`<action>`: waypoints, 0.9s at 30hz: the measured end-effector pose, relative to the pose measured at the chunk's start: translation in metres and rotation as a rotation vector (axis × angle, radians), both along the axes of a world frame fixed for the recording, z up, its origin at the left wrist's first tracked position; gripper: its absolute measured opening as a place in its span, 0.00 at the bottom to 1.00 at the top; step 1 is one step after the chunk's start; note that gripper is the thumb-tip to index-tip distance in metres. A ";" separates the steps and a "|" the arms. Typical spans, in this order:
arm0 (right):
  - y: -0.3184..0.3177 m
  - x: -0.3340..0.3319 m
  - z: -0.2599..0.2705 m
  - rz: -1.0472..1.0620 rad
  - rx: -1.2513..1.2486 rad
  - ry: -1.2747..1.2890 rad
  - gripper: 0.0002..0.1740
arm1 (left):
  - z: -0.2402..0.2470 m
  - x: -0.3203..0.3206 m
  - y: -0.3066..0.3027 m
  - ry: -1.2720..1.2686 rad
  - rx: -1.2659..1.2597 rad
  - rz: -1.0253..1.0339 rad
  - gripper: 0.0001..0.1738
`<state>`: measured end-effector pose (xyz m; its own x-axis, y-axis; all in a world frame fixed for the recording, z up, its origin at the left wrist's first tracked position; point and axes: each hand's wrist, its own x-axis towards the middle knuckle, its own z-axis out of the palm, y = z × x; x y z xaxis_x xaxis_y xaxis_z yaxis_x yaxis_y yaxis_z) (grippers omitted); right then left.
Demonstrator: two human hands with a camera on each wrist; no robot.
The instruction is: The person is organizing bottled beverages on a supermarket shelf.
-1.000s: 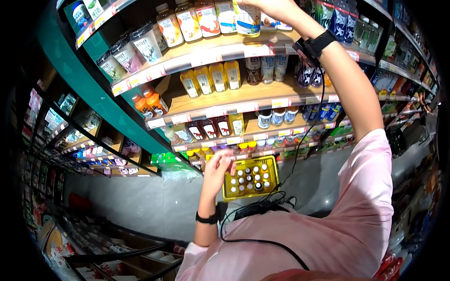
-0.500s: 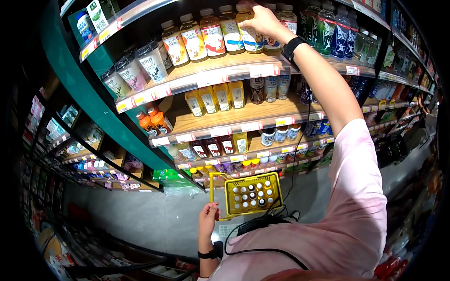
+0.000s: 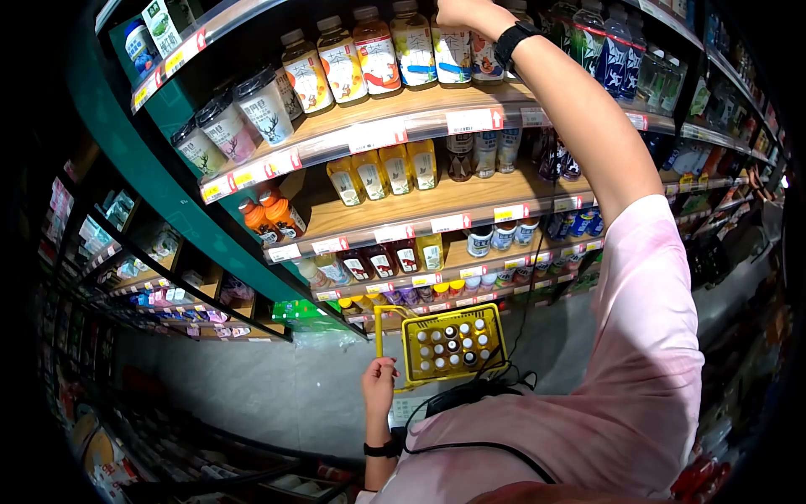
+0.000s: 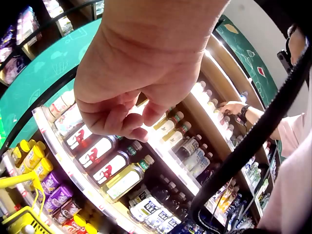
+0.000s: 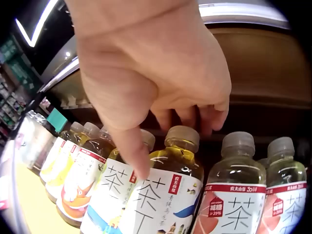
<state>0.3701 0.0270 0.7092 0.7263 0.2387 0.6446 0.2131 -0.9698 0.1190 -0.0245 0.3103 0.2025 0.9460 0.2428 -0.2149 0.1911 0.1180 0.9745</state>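
At the upper drinks shelf, my right hand (image 3: 474, 15) (image 5: 156, 73) reaches over a row of tea bottles. In the right wrist view, its thumb lies against the label of a tea bottle (image 5: 161, 202) with a blue pattern, and its fingers curl behind the cap, their tips partly hidden. That bottle (image 3: 452, 59) stands among similar ones. Lower down, my left hand (image 3: 379, 378) (image 4: 141, 68) hangs loosely curled and holds nothing. In the head view it appears beside the upright handle of a yellow basket (image 3: 502, 336); the left wrist view shows the handle (image 4: 36, 183) apart from its fingers.
Many bottles with white or dark caps fill the basket on the grey floor (image 3: 277, 378). Lower shelves hold yellow bottles (image 3: 369, 175), orange bottles (image 3: 281, 214) and dark red bottles (image 3: 382, 260). Cups (image 3: 264, 105) stand left of the tea. A black cable (image 3: 470, 448) crosses the shirt.
My right hand brought the tea bottle from above the shelf edge back into the row, and now reaches over its top. My left hand has lowered, from over the basket to beside its handle.
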 end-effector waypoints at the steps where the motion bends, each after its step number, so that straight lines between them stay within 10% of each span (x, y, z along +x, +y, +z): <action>1: 0.002 0.001 0.000 -0.007 -0.058 0.027 0.25 | 0.000 0.000 -0.001 0.001 0.000 -0.001 0.10; 5: -0.005 0.081 -0.015 -0.033 0.060 0.088 0.31 | -0.001 0.000 -0.005 -0.015 0.022 0.010 0.10; 16: -0.011 0.060 -0.008 -0.005 -0.131 0.197 0.34 | -0.015 -0.002 -0.007 -0.047 0.133 0.016 0.09; 19: 0.005 -0.039 -0.014 0.070 -0.052 -0.052 0.28 | -0.018 -0.004 -0.007 -0.056 0.149 0.005 0.09; 27: 0.041 0.041 -0.003 0.157 0.053 0.113 0.24 | -0.005 -0.006 -0.009 -0.003 0.161 -0.019 0.09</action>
